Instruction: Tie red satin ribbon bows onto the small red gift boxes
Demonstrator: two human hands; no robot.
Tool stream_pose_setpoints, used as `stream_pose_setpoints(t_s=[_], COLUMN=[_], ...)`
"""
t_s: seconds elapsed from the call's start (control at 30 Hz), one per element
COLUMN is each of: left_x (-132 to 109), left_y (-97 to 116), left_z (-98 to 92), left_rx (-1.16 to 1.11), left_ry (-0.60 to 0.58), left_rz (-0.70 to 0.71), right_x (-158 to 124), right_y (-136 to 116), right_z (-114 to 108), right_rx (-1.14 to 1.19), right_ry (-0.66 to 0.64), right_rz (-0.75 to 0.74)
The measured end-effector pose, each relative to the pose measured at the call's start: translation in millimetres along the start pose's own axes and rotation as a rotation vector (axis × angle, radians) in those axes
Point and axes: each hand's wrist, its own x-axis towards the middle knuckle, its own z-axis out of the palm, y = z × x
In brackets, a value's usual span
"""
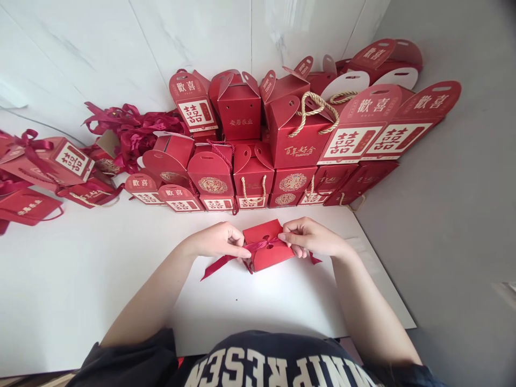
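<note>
A small red gift box (274,261) sits on the white table in front of me, its top flaps folded together. Across its top runs a dark pink ribbon (220,265), crossed or knotted at the middle, with one tail hanging out at the left and another at the right. My left hand (221,242) pinches the ribbon at the box's left side. At the right side, my right hand (310,236) has its thumb and fingers closed on the ribbon's other end. The fingertips of both hands partly cover the ribbon and the box's edges.
Stacked red gift boxes (253,172), some with rope handles, line the back against the marbled wall. A heap of dark pink ribbons (133,131) lies at back left. Several ribbon-tied boxes (30,207) stand at far left. A grey wall (447,215) bounds the white table (100,269) at right.
</note>
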Motion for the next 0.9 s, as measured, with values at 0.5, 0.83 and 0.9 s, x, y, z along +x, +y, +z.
stream_pose_setpoints(t_s=[0.5, 0.83, 0.9], left_x=[8, 2, -2], left_y=[-6, -21, -20], left_z=[-0.4, -31.1, -33.0], left_rx=[-0.114, 0.024, 0.072], left_ry=[0.229, -0.068, 0.001], left_rz=[0.058, 0.106, 0.227], right_x=[13, 12, 13], right_y=[12, 21, 21], right_z=[13, 0, 2], right_rx=[0.185, 0.163, 0.170], right_ry=[0.032, 0.021, 0.012], right_rz=[-0.095, -0.051, -0.050])
